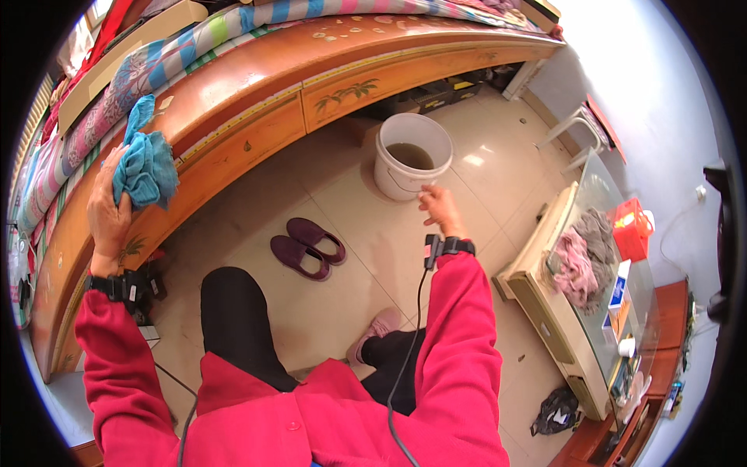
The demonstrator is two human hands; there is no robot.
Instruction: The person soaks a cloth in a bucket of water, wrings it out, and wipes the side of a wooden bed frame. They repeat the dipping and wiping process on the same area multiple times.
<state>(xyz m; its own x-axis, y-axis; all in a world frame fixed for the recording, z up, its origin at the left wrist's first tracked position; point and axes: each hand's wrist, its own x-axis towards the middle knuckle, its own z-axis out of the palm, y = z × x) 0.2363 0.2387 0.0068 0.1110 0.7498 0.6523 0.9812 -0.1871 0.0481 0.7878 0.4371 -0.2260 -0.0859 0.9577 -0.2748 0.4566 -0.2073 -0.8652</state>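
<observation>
In my left hand [108,218] is a crumpled blue cloth [148,173]. The fingers are closed on it, and it lies against the top edge of the orange-brown wooden bed frame [233,74]. My right hand [441,208] is out in front of me, with its fingers loosely bent, somewhat apart, and nothing visible in them. It overlaps the lower right side of a white bucket [393,177] in view; whether it touches the bucket's thin wire handle I cannot tell. Murky water [411,156] stands in the bucket, which is upright on the tiled floor.
A pair of dark purple slip-on shoes [299,258] lies on the floor. At right is a glass-topped table [650,311] with pink and grey cloths [576,268] and a red box [629,229]. A black plastic bag [556,411] lies beside it. A white stool [580,128] stands by the wall.
</observation>
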